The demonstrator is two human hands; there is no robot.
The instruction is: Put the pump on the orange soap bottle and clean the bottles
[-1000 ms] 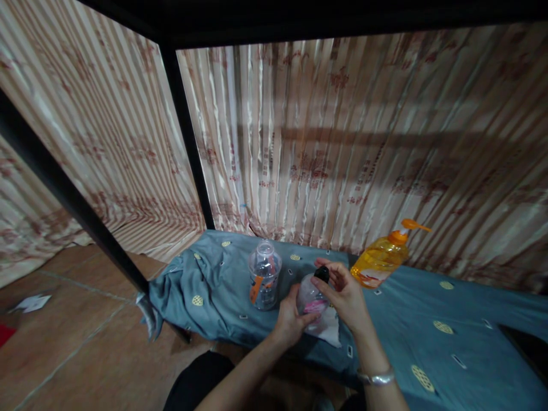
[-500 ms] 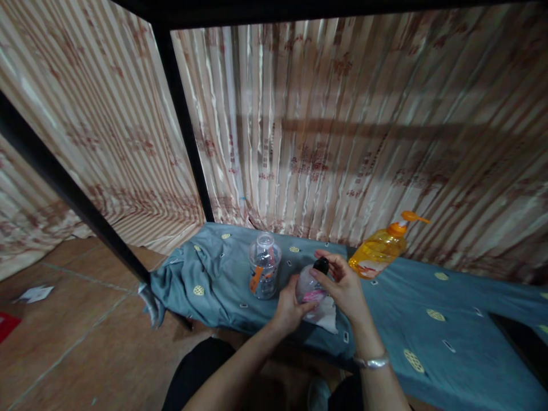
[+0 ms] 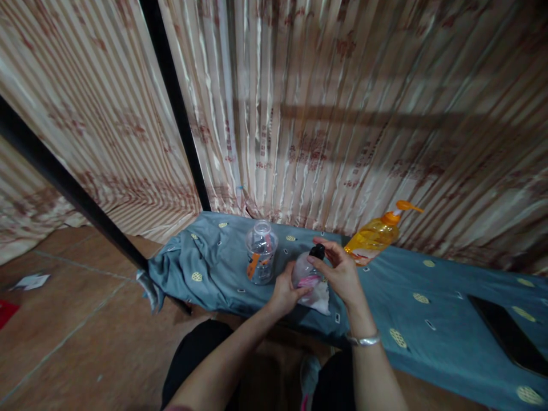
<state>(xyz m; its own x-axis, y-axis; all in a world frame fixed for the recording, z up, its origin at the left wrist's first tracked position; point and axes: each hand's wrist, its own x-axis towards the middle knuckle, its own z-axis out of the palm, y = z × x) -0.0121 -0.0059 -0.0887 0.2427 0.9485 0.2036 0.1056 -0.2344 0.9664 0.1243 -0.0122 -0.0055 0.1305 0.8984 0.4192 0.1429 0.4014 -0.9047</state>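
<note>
A translucent bottle (image 3: 305, 273) with a pink marking and a black cap (image 3: 317, 251) is held slightly tilted in front of me. Wrapped round its lower body from the left is my left hand (image 3: 285, 291). My right hand (image 3: 342, 271), with a silver bangle at the wrist, pinches the black cap between thumb and fingers. A crumpled white item (image 3: 322, 305), perhaps a cloth or tissue, lies below the bottle. To the left stands a clear plastic bottle (image 3: 261, 261) with an orange label and no cap on its mouth. Behind my right hand is a yellow pump bottle (image 3: 371, 237).
Blue-green patterned cloth (image 3: 222, 268) covers the low bench or bed. A dark phone (image 3: 507, 331) lies at the right. A black post (image 3: 175, 103) rises at the back left, before a striped curtain (image 3: 317, 74). Paper (image 3: 33, 282) lies on the tiled floor.
The view has tilted down a little, bringing more of the phone into sight. Both hands keep their hold on the bottle and cap; I cannot tell whether the cap has turned.
</note>
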